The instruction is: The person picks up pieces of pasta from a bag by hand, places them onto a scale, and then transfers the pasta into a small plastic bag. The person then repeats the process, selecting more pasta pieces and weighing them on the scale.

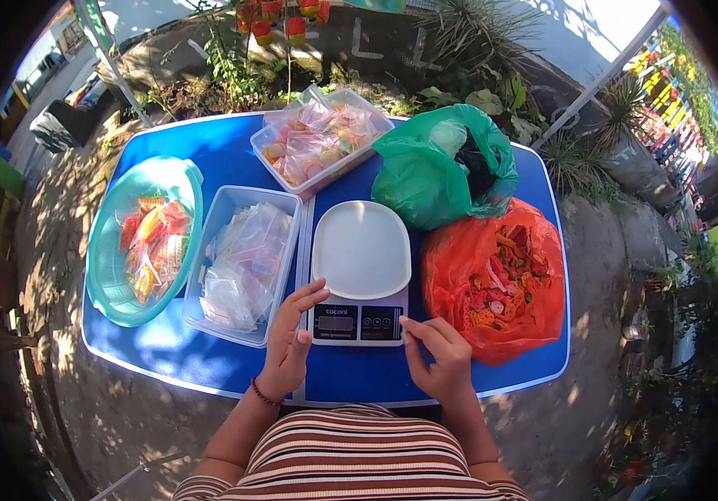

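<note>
Scale: white digital scale (pixel 360 275) at mid-table; platform bare; display facing the person
Left hand: left hand (pixel 289 342) at the scale's front-left corner; fingers apart, tips touching its edge; gripping nothing
Right hand: right hand (pixel 436 355) at the scale's front-right corner; fingers together, tips against the casing; gripping nothing
Around: orange bag (pixel 501 284) just right of the scale; green bag (pixel 434 167) behind it; clear tub (pixel 238 190) just left
Doing it well: probably best to keep fingertips off the platform; scale flat and square
</note>
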Action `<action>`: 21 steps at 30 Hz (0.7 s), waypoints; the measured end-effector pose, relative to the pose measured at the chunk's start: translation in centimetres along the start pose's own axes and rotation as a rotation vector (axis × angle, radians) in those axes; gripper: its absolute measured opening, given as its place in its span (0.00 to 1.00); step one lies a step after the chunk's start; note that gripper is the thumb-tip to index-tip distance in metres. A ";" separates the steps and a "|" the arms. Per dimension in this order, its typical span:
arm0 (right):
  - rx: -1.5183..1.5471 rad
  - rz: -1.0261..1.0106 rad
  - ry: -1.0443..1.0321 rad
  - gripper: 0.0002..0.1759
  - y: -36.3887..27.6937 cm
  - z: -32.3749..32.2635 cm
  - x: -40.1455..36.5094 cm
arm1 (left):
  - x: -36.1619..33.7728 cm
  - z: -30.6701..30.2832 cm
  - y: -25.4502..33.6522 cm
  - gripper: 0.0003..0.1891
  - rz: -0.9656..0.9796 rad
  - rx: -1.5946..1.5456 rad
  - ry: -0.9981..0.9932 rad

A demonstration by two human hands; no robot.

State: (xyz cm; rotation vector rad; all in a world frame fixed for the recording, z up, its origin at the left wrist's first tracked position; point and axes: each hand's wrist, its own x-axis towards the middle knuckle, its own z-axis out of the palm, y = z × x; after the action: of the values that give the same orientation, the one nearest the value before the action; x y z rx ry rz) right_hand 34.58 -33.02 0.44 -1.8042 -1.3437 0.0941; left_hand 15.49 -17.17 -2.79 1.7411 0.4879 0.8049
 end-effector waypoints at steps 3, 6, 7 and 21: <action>-0.175 0.109 0.290 0.12 1.3 -3.6 1.3 | -0.1 0.0 0.0 0.35 -0.003 0.007 -0.012; -0.403 0.245 0.284 0.14 5.1 -6.4 2.2 | -0.1 0.3 0.0 0.35 -0.003 0.003 -0.025; -0.464 0.299 0.233 0.15 6.7 -7.1 2.1 | -0.1 0.4 0.1 0.35 -0.002 -0.004 -0.027; -0.389 0.491 0.005 0.11 8.8 -7.3 4.7 | -0.3 1.3 0.2 0.34 0.002 -0.029 -0.057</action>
State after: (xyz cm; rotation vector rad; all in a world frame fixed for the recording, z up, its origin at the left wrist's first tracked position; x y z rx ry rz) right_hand 46.93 -33.85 1.10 -2.4351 -0.9301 0.0948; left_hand 16.23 -18.25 -2.93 1.7333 0.4341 0.7580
